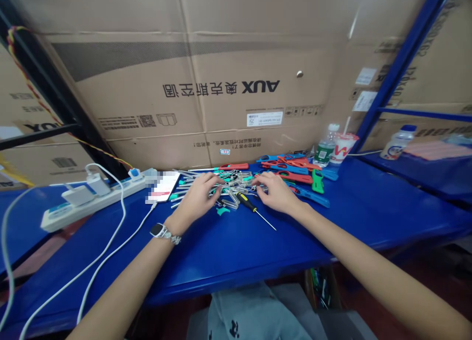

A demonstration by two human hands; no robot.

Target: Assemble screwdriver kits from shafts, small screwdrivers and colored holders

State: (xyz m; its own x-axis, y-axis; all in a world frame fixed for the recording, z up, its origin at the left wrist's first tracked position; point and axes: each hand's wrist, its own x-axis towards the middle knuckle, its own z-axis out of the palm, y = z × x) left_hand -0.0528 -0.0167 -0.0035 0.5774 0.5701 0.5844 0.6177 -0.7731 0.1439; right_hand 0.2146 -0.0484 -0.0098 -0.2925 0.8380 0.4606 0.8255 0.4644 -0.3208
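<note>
A pile of small clear and green plastic and metal parts (236,181) lies on the blue table, between and behind my hands. My left hand (201,195) rests at the pile's left side, fingers curved over the parts; what its fingertips touch is too small to make out. My right hand (275,192) is at the pile's right side, fingers bent toward the parts, its fingertips unclear too. Between the hands lies a yellow and black screwdriver (246,201), its shaft pointing to the front right. A green piece (222,211) lies just in front of the pile.
Red and blue plastic handles (295,175) lie behind and right of my right hand, near a bottle (326,146) and a cup (342,148). A phone (165,186) and a power strip (106,197) with white cables are at the left. A large cardboard box (221,60) stands behind.
</note>
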